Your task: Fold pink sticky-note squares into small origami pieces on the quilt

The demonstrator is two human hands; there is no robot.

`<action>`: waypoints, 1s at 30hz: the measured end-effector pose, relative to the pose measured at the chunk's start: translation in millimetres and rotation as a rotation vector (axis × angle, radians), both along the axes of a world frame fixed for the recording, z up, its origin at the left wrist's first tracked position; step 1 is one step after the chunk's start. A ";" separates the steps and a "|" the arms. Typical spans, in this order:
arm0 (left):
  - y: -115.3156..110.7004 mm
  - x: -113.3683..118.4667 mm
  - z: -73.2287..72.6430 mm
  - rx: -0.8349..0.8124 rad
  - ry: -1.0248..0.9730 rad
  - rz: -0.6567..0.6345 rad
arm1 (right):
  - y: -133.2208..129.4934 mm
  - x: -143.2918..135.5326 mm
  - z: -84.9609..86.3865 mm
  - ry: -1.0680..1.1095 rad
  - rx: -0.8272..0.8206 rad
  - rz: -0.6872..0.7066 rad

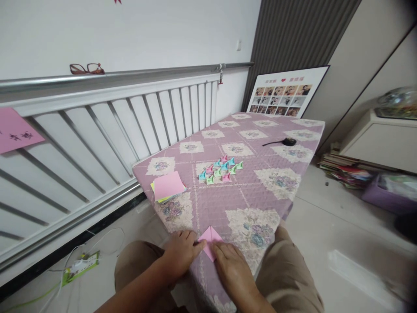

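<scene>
A pink sheet of paper point(210, 235), folded to a diamond with a centre seam, lies near the front of the table. My left hand point(180, 253) rests at its left side, thumb stretched onto the paper's edge and fingers loosely bent on the cloth. Stretched flat, the fingers of my right hand point(232, 266) press on the paper's right side and cover part of it. Farther back stand several small folded paper pieces point(224, 166) in pink, blue and green. To the left is a stack of coloured paper sheets point(169, 186), pink on top.
A floral purple cloth covers the table point(241, 191). A black round object with a strap point(288, 141) lies toward the back right. The white railing point(182, 115) borders the left side, with glasses point(86, 68) on its pipe. A power strip point(81, 267) with cables lies on the floor.
</scene>
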State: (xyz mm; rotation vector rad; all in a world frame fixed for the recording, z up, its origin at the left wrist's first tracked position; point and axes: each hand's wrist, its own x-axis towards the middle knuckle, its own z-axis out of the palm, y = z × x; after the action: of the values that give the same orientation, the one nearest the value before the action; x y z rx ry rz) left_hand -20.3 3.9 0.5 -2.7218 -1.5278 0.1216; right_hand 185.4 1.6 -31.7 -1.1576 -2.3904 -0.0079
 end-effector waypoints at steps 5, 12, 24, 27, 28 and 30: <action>-8.7 -15.9 -4.4 0.018 -0.011 0.087 | 1.6 -9.6 -0.4 -0.082 -0.025 -0.043; -16.2 -0.4 -4.8 0.066 -0.149 0.284 | 3.6 -13.0 2.7 -0.132 -0.041 -0.046; -29.9 46.9 -28.3 0.001 -0.298 0.301 | 0.7 13.4 -2.5 0.006 -0.081 -0.048; -29.9 48.6 -20.1 -0.029 -0.288 0.322 | 3.8 27.7 3.4 0.026 -0.140 -0.077; -29.9 49.5 -18.4 -0.033 -0.294 0.333 | 6.2 29.9 6.7 0.032 -0.166 -0.093; -30.2 51.3 -16.9 -0.033 -0.307 0.342 | 13.2 29.0 14.2 0.048 -0.218 -0.133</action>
State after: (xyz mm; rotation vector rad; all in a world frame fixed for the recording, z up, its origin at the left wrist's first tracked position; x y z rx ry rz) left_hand 31.1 -26.3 -16.4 -2.5671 -2.0780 -0.2837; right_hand 214.5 14.8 -17.5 -1.3982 -2.3115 0.2396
